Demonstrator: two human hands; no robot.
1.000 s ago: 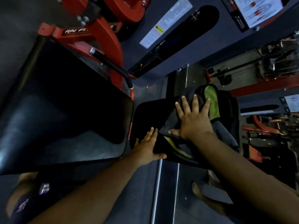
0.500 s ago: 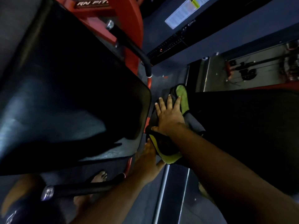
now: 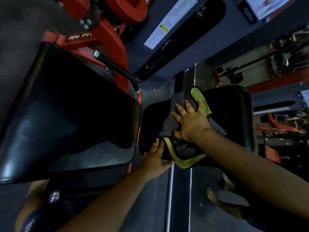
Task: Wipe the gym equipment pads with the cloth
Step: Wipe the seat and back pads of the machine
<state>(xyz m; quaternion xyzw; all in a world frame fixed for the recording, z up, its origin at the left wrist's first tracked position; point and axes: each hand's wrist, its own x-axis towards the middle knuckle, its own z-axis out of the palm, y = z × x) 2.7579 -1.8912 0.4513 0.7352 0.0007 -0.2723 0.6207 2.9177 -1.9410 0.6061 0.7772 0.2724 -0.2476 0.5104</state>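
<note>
Both hands are down on the seat pad [image 3: 230,114] at centre right of the frame. Her or his right hand [image 3: 192,119] lies flat with fingers spread, pressing the cloth [image 3: 182,146] onto the black vinyl, which looks like the way to keep the whole palm's weight behind a wiping stroke. That cloth (grey on one face, green on the other, with a dark hem) is bunched under the palm, one green corner folded up past the fingertips and another drooping over the pad's near edge. Left hand [image 3: 155,158] rests on the pad's near left corner, fingers straight, thumb out along the edge, holding nothing; I'd say it is there to steady the pad or the person's lean.

Filling the left of the frame is the big back pad [image 3: 70,118], tilted, shiny, just beside the seat pad with a narrow gap between. Behind it at upper left rises the red frame [image 3: 107,36], and a black handle [image 3: 117,69] slants down toward the gap; that bar could catch a sleeve or the cloth if the wipe carries over to the bigger pad. Bare feet show on the floor at lower right.
</note>
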